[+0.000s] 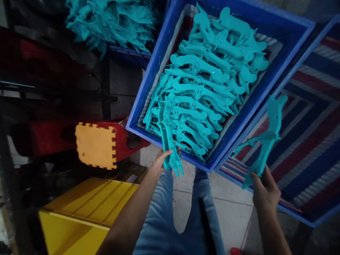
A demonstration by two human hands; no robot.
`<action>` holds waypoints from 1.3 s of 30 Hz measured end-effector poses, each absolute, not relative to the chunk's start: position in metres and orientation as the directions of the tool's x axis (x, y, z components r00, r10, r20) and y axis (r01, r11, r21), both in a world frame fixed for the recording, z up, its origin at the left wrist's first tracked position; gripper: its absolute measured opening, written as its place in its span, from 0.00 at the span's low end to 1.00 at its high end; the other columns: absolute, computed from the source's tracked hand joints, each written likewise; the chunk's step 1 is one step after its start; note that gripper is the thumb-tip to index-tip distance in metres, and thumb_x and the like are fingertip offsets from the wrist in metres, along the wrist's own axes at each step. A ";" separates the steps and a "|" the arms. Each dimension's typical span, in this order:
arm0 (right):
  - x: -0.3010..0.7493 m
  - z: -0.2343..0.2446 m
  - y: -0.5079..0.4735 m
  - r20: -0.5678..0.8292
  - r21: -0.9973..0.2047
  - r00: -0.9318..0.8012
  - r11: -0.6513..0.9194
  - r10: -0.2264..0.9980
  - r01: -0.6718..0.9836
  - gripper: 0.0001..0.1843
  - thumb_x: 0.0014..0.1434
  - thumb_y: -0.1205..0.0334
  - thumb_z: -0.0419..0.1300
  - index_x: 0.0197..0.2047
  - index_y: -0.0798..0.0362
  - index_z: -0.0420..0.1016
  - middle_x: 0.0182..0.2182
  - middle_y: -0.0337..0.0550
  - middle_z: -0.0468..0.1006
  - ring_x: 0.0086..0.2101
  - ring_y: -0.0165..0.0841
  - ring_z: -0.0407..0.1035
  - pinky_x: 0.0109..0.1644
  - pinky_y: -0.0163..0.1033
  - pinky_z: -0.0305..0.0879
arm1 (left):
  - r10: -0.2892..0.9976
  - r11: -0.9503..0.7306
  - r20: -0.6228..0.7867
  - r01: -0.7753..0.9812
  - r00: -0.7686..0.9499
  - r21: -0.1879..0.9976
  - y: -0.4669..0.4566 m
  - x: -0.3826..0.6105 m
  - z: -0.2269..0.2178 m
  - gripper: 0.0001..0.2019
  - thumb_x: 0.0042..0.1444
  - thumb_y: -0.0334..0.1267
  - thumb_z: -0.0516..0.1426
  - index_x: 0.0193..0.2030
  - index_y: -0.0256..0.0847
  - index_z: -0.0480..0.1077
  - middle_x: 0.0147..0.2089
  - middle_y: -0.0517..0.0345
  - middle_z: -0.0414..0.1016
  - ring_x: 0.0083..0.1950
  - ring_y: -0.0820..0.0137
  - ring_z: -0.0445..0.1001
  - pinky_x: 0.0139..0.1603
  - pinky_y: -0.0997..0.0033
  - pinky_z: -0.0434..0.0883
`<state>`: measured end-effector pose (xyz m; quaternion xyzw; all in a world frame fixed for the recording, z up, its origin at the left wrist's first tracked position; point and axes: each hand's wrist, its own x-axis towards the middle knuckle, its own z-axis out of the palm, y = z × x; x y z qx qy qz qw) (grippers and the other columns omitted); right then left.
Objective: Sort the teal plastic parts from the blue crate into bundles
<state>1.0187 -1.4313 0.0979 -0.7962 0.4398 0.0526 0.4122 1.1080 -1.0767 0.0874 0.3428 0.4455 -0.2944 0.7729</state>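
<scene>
My left hand [162, 158] is closed around the lower part of some teal plastic parts [167, 134], at the near edge of a blue crate [145, 106]. They are long and curved, with rounded ends; how many I hold cannot be made out. At the right, my right hand [266, 189] grips the lower end of another teal plastic part [270, 136], held up above a second blue crate [310, 221]. That part has a thin side arm pointing left. Many similar teal parts [202, 92] lie stacked in rows inside the first crate.
Another heap of teal parts [114, 24] fills a crate at the upper left. A striped woven sheet [300, 156] lines the right crate. To the left are a yellow box [87, 205] and an orange foam mat [95, 145] on a red seat. Pale tiles [231, 212] cover the floor.
</scene>
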 end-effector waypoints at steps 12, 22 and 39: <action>1.177 -0.059 -1.307 -0.359 -0.372 0.932 -0.909 -0.045 -0.187 0.24 0.60 0.60 0.53 0.59 0.59 0.65 0.56 0.60 0.66 0.55 0.48 0.57 0.57 0.54 0.57 | 0.048 0.540 -0.874 0.723 0.484 0.431 -1.067 1.099 0.107 0.20 0.41 0.39 0.68 0.39 0.39 0.67 0.28 0.63 0.70 0.29 0.75 0.70 0.36 0.69 0.73; 1.206 -0.034 -1.302 -0.458 -0.383 0.887 -0.913 0.058 -0.138 0.15 0.53 0.62 0.62 0.44 0.59 0.74 0.49 0.59 0.66 0.54 0.54 0.54 0.56 0.59 0.55 | 0.247 0.562 -0.902 0.706 0.355 0.431 -1.108 1.112 0.064 0.23 0.38 0.38 0.69 0.42 0.40 0.69 0.35 0.57 0.78 0.40 0.65 0.78 0.45 0.64 0.72; 1.078 0.044 -1.257 -0.599 -0.800 0.783 -0.085 0.168 -0.594 0.24 0.56 0.55 0.61 0.56 0.48 0.69 0.54 0.47 0.72 0.53 0.39 0.66 0.58 0.49 0.64 | 0.210 0.404 -0.912 0.819 0.351 0.408 -1.118 1.086 0.065 0.18 0.37 0.40 0.70 0.35 0.36 0.74 0.33 0.56 0.78 0.31 0.69 0.75 0.36 0.69 0.72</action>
